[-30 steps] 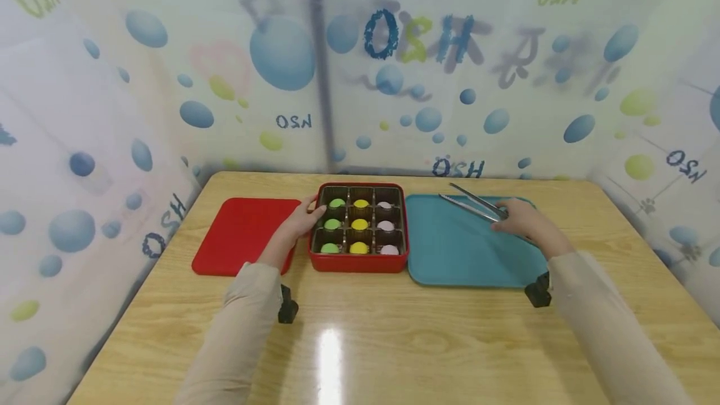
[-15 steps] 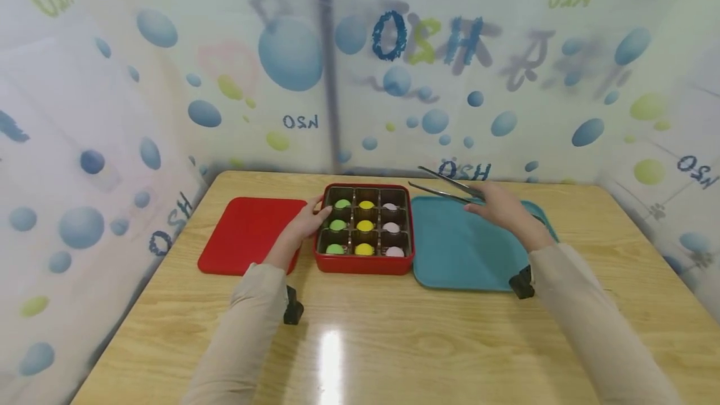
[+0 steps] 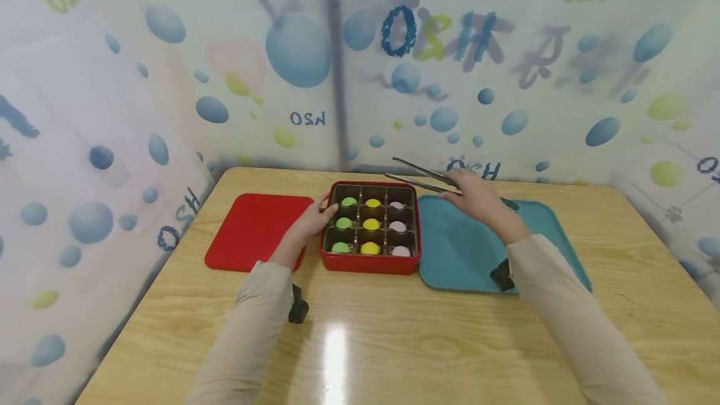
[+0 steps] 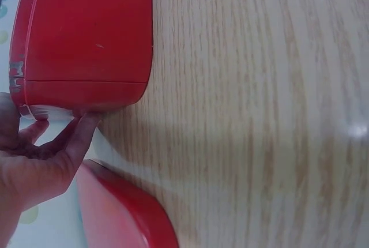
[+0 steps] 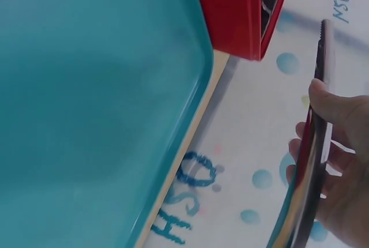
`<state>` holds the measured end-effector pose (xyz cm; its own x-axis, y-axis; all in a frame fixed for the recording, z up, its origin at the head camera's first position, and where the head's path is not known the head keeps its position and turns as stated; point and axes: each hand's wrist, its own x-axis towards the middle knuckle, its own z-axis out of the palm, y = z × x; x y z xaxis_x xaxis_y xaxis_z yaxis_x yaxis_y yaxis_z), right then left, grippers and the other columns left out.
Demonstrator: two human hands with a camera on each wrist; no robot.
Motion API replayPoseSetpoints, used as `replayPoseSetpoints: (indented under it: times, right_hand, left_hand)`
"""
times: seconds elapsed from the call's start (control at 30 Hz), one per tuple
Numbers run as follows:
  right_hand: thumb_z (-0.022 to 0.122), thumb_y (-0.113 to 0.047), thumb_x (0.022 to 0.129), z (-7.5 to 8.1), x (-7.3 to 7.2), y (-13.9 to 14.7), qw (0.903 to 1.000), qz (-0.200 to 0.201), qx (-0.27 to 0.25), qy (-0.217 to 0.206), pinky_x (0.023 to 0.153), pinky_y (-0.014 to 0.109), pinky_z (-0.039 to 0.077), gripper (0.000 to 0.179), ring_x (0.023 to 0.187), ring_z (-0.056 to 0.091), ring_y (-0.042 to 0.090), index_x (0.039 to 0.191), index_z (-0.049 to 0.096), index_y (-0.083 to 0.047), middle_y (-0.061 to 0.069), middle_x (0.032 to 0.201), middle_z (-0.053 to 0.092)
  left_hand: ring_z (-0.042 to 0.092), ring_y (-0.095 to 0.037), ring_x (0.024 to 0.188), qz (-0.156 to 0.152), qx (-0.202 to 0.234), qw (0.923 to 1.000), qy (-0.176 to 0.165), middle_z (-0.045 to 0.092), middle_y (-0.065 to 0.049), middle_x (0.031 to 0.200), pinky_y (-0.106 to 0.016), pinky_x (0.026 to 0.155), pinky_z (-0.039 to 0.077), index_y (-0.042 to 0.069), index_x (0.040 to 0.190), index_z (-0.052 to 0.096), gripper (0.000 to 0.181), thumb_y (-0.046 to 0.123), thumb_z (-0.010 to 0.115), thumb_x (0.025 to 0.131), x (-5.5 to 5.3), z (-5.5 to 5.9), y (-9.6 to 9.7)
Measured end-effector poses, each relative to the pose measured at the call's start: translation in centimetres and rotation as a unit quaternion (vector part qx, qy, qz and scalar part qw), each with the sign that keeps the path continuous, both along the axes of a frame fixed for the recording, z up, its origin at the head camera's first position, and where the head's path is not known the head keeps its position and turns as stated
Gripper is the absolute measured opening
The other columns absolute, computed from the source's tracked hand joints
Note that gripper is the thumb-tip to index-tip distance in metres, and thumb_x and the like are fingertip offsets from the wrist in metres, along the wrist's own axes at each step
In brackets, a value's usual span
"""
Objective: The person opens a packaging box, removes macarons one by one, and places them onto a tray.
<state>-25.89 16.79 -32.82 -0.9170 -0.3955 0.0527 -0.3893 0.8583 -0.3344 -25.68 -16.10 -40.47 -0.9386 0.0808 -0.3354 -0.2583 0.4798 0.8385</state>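
Note:
A red box (image 3: pixel 371 264) stands mid-table, its dark divided insert holding rows of round sweets: green ones (image 3: pixel 344 223) left, yellow ones (image 3: pixel 371 224) centre, pale pink ones (image 3: pixel 397 226) right. My left hand (image 3: pixel 315 219) grips the box's left side, thumb at the rim; in the left wrist view its fingers (image 4: pixel 82 138) press the outer wall. Metal tongs (image 3: pixel 425 172) are held in my right hand (image 3: pixel 475 195), above the blue tray's back left corner. The tongs' arms are spread, tips over the box's back right edge, with nothing between them.
A flat red lid (image 3: pixel 259 233) lies left of the box, close beside the left forearm. On the right, the blue tray (image 3: pixel 467 261) sits against the box's side. A patterned curtain (image 3: pixel 394 111) hangs behind the wooden table (image 3: pixel 416 342).
My right hand has lifted the tongs off the blue tray and carried them left toward the box. My left hand has stayed on the box's left side. The head view has shifted slightly.

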Motion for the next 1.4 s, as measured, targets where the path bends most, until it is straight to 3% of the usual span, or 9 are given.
replayPoseSetpoints:
  times: [0.2,0.3,0.4,0.5,0.83,0.97,1.1,1.2,1.4]
  right_hand:
    - [0.057,-0.024,0.09,0.1,-0.7,-1.6,0.9986,0.027,0.024,0.038,0.087,0.051,0.045,0.05,0.11,0.052,0.041,0.132,0.045,0.002,0.027,0.131,0.047]
    - [0.057,-0.028,0.09,0.1,-1.1,-2.6,0.994,0.054,0.057,0.076,0.068,0.041,0.05,0.049,0.09,0.061,0.035,0.129,0.049,0.0,0.024,0.125,0.053]
    - [0.058,-0.031,0.089,0.0,-1.4,-3.5,0.9872,0.08,0.086,0.108,0.046,0.03,0.038,0.046,0.065,0.059,0.023,0.125,0.053,-0.003,0.018,0.115,0.059]
    - [0.058,-0.031,0.089,0.2,-1.4,-4.3,0.983,0.104,0.094,0.119,0.045,0.027,0.038,0.043,0.065,0.06,0.02,0.123,0.056,-0.005,0.015,0.112,0.061]
    - [0.059,-0.031,0.088,1.7,-1.9,-7.4,0.9827,0.115,0.135,0.051,0.071,0.037,0.052,0.04,0.082,0.064,0.022,0.12,0.06,-0.006,0.012,0.111,0.065]
    - [0.061,-0.031,0.086,2.6,-2.2,-9.2,0.9736,0.132,0.181,0.047,0.062,0.033,0.05,0.034,0.074,0.063,0.017,0.113,0.065,-0.011,0.008,0.104,0.067]
    - [0.064,-0.032,0.085,3.7,-2.5,-11.0,0.9647,0.136,0.222,0.039,0.056,0.028,0.044,0.023,0.066,0.058,0.015,0.093,0.068,-0.01,0.005,0.085,0.067]
    - [0.065,-0.031,0.084,4.7,-2.9,-12.2,0.9556,0.137,0.259,0.028,0.055,0.028,0.039,0.022,0.059,0.05,0.014,0.081,0.063,-0.01,0.003,0.07,0.059]
    - [0.065,-0.028,0.084,6.6,-3.5,-14.4,0.9368,0.151,0.315,-0.018,0.061,0.029,0.036,0.021,0.06,0.04,0.013,0.079,0.056,-0.01,-0.002,0.064,0.045]
  left_hand:
    - [0.032,-0.033,0.133,0.013,0.004,0.9999,-0.004,0.03,-0.021,0.145,-0.047,0.107,0.031,0.018,0.148,0.014,0.058,0.031,0.04,0.098,0.2,0.6,0.5]
    - [0.032,-0.033,0.133,0.012,-0.004,0.9999,-0.001,0.03,-0.021,0.146,-0.047,0.108,0.03,0.018,0.148,0.014,0.058,0.031,0.041,0.098,0.2,0.6,0.5]
    - [0.033,-0.033,0.133,0.012,-0.004,0.9999,-0.003,0.03,-0.02,0.146,-0.047,0.107,0.03,0.019,0.148,0.014,0.059,0.032,0.041,0.097,0.1,0.7,0.6]
    - [0.034,-0.032,0.132,0.013,-0.002,0.9999,-0.004,0.031,-0.02,0.145,-0.047,0.107,0.031,0.019,0.148,0.015,0.059,0.032,0.041,0.097,0.0,0.6,0.7]
    - [0.03,-0.032,0.134,0.014,-0.005,0.9999,0.002,0.029,-0.019,0.147,-0.047,0.108,0.03,0.018,0.147,0.015,0.058,0.032,0.042,0.097,-0.1,0.6,1.0]
    - [0.032,-0.032,0.134,0.015,-0.005,0.9999,0.004,0.029,-0.02,0.146,-0.046,0.107,0.031,0.017,0.147,0.015,0.058,0.031,0.041,0.097,0.0,0.4,0.7]
    - [0.035,-0.032,0.131,0.025,-0.007,0.9996,0.009,0.033,-0.021,0.144,-0.046,0.106,0.033,0.017,0.147,0.018,0.058,0.031,0.042,0.097,0.2,0.3,0.4]
    - [0.036,-0.032,0.131,0.026,-0.012,0.9995,0.013,0.034,-0.021,0.143,-0.047,0.106,0.033,0.017,0.147,0.018,0.058,0.032,0.043,0.097,0.3,0.3,0.3]
    - [0.033,-0.033,0.133,0.018,-0.016,0.9996,0.014,0.031,-0.021,0.145,-0.047,0.107,0.032,0.017,0.147,0.016,0.058,0.031,0.042,0.097,0.2,0.0,0.5]
